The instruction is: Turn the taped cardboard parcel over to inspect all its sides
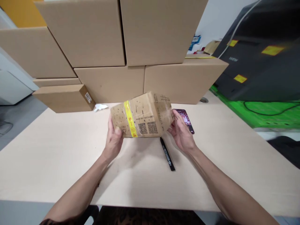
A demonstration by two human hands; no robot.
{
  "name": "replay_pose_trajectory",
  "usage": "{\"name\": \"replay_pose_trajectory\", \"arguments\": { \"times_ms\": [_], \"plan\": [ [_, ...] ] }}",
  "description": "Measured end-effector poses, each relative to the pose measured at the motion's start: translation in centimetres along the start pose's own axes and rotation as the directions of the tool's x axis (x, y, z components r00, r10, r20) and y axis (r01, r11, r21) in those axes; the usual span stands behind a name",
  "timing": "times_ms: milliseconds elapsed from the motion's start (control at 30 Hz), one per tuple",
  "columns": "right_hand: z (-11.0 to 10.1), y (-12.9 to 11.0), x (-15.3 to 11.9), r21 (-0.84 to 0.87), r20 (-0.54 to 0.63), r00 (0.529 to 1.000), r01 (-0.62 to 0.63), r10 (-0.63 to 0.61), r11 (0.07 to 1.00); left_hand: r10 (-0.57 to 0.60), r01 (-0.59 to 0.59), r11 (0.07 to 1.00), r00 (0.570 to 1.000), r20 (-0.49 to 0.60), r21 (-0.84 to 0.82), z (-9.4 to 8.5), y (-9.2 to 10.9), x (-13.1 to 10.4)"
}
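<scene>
A small brown cardboard box with a yellow tape strip, clear tape and printed square codes is held tilted above the table. My left hand grips its left end, the thumb on the front face and the fingers hidden behind. At the right end, my right hand holds the box with fingers against its side. Below the box a black marker pen lies on the table. Just behind my right hand lies a phone with its screen lit, partly covered by that hand.
Large cardboard boxes are stacked along the back of the pale table. A flat carton and a crumpled white scrap sit at the back left. Beyond the right edge stands a dark machine above a green surface.
</scene>
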State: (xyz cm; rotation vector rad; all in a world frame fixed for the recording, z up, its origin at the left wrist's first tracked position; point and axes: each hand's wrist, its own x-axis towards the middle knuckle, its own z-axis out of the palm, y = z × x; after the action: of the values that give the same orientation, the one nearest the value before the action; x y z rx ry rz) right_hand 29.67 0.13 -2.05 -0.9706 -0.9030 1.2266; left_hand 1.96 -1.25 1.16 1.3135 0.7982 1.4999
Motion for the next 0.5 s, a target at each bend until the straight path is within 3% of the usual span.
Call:
{"name": "replay_pose_trajectory", "arguments": {
  "times_ms": [167, 367, 500],
  "plan": [
    [0.8, -0.4, -0.6, -0.074, 0.11, 0.994, -0.009, 0.017, 0.997, 0.087, -0.087, 0.996, 0.996, -0.013, 0.028, -1.0, 1.2, 0.4],
    [0.9, 0.8, -0.6, -0.04, 0.097, 0.995, -0.029, 0.033, 0.999, -0.052, 0.038, 0.989, 0.994, 0.095, 0.146, -1.0, -1.4, 0.3],
    [0.5, 1.3, -0.9, -0.033, 0.113, 0.993, 0.029, -0.025, 0.999, -0.075, 0.065, 0.996, 0.977, 0.199, 0.052, -0.6, -0.5, 0.1]
  ]
}}
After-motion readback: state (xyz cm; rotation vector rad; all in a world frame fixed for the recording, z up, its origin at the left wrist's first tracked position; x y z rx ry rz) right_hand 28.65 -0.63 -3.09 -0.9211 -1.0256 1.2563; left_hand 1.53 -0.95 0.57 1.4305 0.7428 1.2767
